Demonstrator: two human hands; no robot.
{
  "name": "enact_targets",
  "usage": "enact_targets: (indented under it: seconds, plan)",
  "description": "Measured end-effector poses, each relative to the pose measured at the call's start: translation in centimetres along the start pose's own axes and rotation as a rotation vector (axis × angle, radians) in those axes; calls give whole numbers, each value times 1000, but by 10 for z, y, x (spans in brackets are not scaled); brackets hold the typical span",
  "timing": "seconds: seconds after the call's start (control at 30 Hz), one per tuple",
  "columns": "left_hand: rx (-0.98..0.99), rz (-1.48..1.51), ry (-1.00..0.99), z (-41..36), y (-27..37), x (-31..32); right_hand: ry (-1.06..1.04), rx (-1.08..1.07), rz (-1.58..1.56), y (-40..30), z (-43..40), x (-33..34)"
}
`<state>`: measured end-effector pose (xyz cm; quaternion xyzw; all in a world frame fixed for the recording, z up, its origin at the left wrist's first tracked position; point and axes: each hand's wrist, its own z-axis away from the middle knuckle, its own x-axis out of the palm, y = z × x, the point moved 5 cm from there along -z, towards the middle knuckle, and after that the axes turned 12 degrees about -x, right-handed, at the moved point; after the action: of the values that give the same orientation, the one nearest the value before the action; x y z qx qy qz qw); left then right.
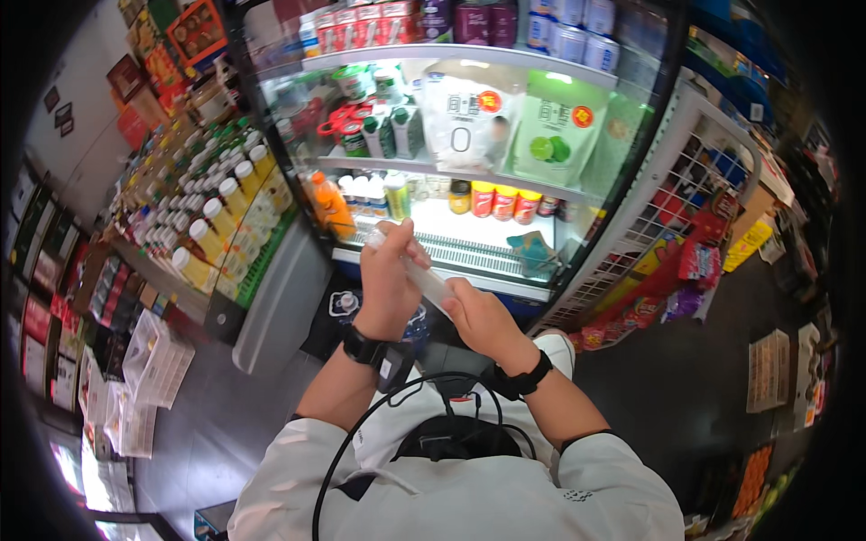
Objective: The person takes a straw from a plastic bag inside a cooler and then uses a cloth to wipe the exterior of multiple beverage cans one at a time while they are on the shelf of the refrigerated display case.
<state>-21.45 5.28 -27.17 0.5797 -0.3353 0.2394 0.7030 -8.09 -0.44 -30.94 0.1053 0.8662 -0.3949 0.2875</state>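
My left hand [390, 284] and my right hand [482, 316] are both closed around a slim, translucent whitish item [430, 283], perhaps rolled plastic; its exact kind I cannot tell. It slants from the upper left, at my left hand, down to my right hand. Just beyond my hands stands a lit display fridge [446, 280]. On its lowest level are an orange bottle [331, 206], small white-capped bottles, and red jars with yellow lids [505, 203]. A crumpled teal and tan item [533, 253] lies at the right of that level. Large white [467, 118] and green pouches [558, 128] stand above.
Rows of yellow drink bottles [218, 220] stand on a green-edged rack at left. A white wire rack [697, 149] with snack packets [700, 264] rises at right. White plastic baskets [159, 358] sit at far left, and another basket [768, 370] at far right. A black cable crosses my lap.
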Motion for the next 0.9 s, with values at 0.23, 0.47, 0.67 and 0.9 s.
enact_targets:
  seconds: [0.23,0.47,0.67,0.9]
  plan:
    - [210,-27,28,-2,14,-5,83,87,-29,5,-4,6]
    - [-1,-229,40,-2,-19,-12,148,101,-105,3,-9,8]
    - [72,-113,54,-4,-15,-10,59,94,30,7,-5,17]
    - [70,-74,34,-8,-11,-23,45,-60,45,-9,-9,17]
